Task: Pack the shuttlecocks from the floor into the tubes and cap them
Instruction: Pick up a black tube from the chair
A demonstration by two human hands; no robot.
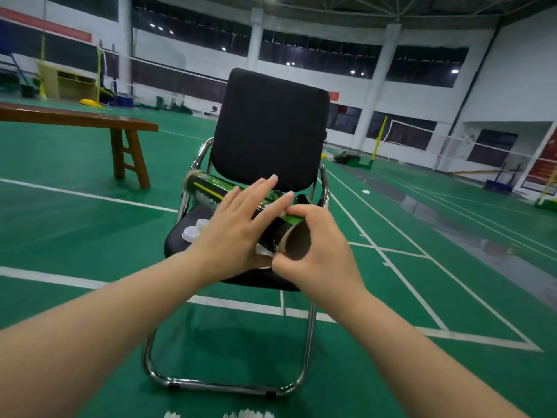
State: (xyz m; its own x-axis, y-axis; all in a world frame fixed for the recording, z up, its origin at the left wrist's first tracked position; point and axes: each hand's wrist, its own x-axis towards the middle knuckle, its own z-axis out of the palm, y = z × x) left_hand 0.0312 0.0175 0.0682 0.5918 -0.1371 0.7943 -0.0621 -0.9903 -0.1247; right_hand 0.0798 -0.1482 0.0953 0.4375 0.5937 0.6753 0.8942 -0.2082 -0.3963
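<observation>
Head view. A dark green-and-black cardboard shuttlecock tube (208,191) lies slantwise over the seat of a black padded chair with a chrome frame (180,239), from the seat's back left corner toward its front right edge. The left hand (235,224) rests flat on the tube, fingers straight. The right hand (319,251) curls round the tube's open brown-lined end, thumb above and fingers below. Translucent white plastic caps (193,232) sit near the seat's left edge. White feathered shuttlecocks (248,414) lie on the green court floor (75,224) at the frame's bottom edge.
</observation>
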